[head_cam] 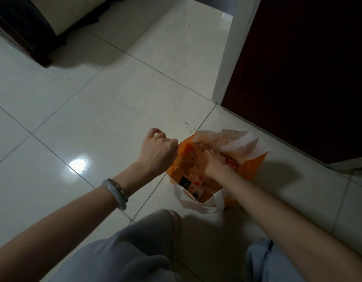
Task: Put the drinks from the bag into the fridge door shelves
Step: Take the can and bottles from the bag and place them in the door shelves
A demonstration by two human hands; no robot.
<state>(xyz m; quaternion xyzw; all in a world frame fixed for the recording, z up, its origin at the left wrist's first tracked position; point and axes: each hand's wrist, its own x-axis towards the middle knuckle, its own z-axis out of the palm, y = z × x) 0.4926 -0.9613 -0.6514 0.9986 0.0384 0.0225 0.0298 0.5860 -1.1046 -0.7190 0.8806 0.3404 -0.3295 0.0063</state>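
- White floor tiles point(94, 98) are occupied by an orange bag point(255, 165) (cartons point(191, 171) are seen inside).
- Its left rim is gripped by the left hand point(158, 151).
- The right hand point(214, 162) is sunk inside; its grip cannot be told.

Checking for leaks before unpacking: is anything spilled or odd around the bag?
No spill shows. The orange bag stands open on the floor tiles. Only a few small dark specks lie beside it.

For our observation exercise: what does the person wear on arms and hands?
No sleeves or gloves show. The left wrist has a pale smooth bangle beside a dark beaded bracelet. The right hand and wrist wear nothing visible.
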